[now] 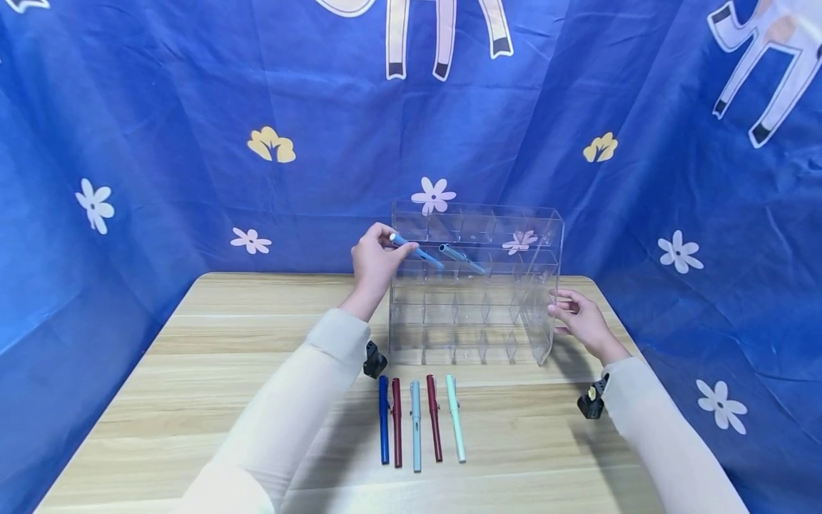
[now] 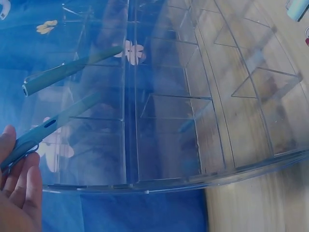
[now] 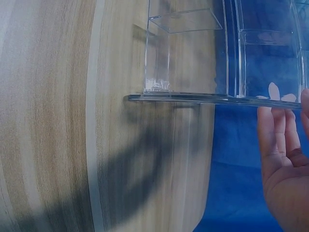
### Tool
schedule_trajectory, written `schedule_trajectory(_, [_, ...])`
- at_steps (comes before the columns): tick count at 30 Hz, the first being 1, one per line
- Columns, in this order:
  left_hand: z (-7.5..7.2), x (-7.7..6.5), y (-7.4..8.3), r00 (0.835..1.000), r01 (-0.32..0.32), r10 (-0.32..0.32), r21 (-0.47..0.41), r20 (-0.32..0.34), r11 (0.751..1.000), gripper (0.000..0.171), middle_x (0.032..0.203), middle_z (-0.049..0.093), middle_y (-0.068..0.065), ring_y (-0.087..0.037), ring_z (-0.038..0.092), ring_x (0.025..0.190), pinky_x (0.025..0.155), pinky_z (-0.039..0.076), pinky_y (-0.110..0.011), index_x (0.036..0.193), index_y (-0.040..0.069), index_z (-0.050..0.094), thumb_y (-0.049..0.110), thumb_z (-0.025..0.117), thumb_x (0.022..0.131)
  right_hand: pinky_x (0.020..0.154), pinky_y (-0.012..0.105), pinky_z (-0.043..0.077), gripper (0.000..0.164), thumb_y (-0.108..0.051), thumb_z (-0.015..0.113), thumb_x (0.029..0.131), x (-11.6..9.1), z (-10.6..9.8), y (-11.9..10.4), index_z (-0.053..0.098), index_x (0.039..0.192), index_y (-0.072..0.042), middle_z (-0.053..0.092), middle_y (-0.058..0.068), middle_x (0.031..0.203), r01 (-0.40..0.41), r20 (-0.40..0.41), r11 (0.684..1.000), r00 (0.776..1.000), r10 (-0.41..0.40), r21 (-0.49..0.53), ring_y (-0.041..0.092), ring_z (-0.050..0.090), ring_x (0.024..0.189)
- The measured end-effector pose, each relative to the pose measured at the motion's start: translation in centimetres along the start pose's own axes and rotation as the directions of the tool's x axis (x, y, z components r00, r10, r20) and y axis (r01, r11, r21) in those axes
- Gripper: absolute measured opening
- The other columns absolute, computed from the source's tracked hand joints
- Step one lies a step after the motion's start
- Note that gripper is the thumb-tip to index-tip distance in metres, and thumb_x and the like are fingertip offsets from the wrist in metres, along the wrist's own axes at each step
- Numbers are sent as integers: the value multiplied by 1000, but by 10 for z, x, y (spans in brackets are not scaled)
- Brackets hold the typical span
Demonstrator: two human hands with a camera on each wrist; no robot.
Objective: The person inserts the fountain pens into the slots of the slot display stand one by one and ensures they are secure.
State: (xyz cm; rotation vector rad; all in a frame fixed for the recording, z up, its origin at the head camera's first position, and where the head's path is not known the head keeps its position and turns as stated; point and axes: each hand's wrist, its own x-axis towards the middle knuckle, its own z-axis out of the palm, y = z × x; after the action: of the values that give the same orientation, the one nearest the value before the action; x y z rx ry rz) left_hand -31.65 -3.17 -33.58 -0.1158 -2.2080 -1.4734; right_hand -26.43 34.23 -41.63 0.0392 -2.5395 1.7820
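Grasping a blue pen (image 2: 50,123), the left hand (image 1: 377,262) angles it into the clear rack (image 1: 472,314); the right hand (image 1: 583,321), grip released, touches its right side.

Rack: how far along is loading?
Early, it seems. Done: one pen lies in the rack. In hand: the left hand holds a second pen at the rack. Left, probably: five pens on the table.
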Motion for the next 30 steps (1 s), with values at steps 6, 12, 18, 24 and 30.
schedule_trajectory(6, [6, -1, 2, 999, 5, -6, 42, 35, 999, 32, 78, 67, -5, -18, 65, 73, 72, 51, -34, 86, 8, 60, 26, 84, 73, 75, 40, 57, 50, -10, 58, 96, 0, 0, 2, 38, 137, 9, 48, 33, 122, 5, 4, 1000, 1000, -5, 3, -1, 58, 86])
schedule_trajectory(12, [9, -2, 2, 998, 11, -15, 84, 53, 996, 27, 74, 67, -4, -19, 61, 67, 81, 46, -38, 84, 9, 66, 28, 83, 75, 80, 47, 54, 50, -12, 59, 96, 2, 0, 5, 40, 137, 8, 48, 33, 123, -7, -1, 1000, 1000, 7, 1, 0, 59, 87])
schedule_trajectory(18, [9, -1, 1, 996, -10, -4, 167, 87, 986, 23, 76, 70, -3, -18, 63, 68, 80, 46, -38, 89, 11, 74, 29, 81, 77, 81, 50, 53, 50, -12, 58, 96, 3, -1, 5, 39, 138, 8, 48, 32, 124, -12, 0, 1000, 1000, 12, -1, 4, 60, 89])
schedule_trajectory(24, [8, -1, 0, 991, -58, 28, 227, 133, 972, 27, 81, 72, -4, -18, 66, 73, 74, 51, -35, 96, 9, 74, 28, 81, 77, 82, 51, 52, 50, -12, 58, 96, 2, -1, 4, 39, 138, 7, 48, 32, 124, -10, -1, 1000, 1000, 10, -2, 5, 60, 91])
schedule_trajectory(30, [2, -2, -2, 984, -56, 28, 154, 178, 986, 36, 90, 72, -7, -18, 68, 81, 80, 52, -34, 107, 7, 71, 22, 82, 76, 83, 52, 51, 50, -12, 59, 96, 1, 0, 2, 39, 137, 8, 46, 35, 127, -10, 1, 1000, 1000, 10, -7, 15, 60, 99])
